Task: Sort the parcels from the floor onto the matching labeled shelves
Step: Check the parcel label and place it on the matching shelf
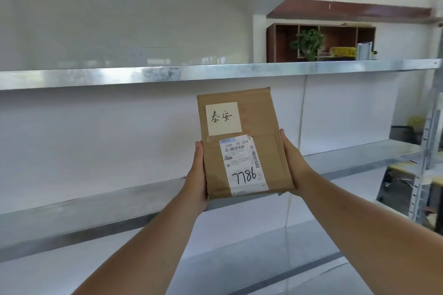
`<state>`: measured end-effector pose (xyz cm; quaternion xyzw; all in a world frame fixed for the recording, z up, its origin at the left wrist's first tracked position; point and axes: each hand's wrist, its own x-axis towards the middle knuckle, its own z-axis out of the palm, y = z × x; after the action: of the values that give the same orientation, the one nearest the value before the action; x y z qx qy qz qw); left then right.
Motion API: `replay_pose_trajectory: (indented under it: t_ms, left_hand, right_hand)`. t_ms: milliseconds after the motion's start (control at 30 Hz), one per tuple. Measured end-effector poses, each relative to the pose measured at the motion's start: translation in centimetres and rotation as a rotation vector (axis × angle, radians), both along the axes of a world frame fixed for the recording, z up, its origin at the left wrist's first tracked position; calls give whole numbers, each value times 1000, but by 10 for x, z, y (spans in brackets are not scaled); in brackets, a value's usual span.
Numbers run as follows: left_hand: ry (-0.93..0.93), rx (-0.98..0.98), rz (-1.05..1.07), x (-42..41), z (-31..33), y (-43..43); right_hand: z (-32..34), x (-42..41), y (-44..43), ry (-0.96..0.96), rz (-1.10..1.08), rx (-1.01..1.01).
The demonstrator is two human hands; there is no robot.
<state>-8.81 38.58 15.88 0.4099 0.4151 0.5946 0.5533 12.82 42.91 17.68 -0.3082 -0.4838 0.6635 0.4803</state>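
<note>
The cardboard parcel (242, 141) carries two labels. Above both grips, near its top, a pale square note (223, 118) reads "泰安" in dark handwriting. Between the left grip (197, 172) and the right grip (293, 163), a white shipping label (243, 165) shows the printed line "530- 05 094" over a barcode, and "7786" handwritten large near its lower end. The label's small print and side barcode are too fine to read
</note>
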Motion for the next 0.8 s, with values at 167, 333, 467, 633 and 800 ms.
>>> replay_pose_trajectory:
  t_ms: [167, 333, 467, 633, 800]
  left_hand:
    - [15, 12, -95, 22, 7, 18]
    - [27, 14, -206, 37, 8, 29]
    - [20, 0, -295, 47, 5, 36]
    - [50, -10, -399, 59, 1, 44]
    - [72, -13, -470, 80, -4, 44]
  right_hand:
    - [-6, 24, 7, 49, -167, 24]
    - [-3, 40, -7, 57, -258, 40]
    - [-6, 51, -16, 73, -339, 31]
    - [-14, 68, -29, 66, -404, -3]
    - [-21, 85, -47, 86, -487, 7]
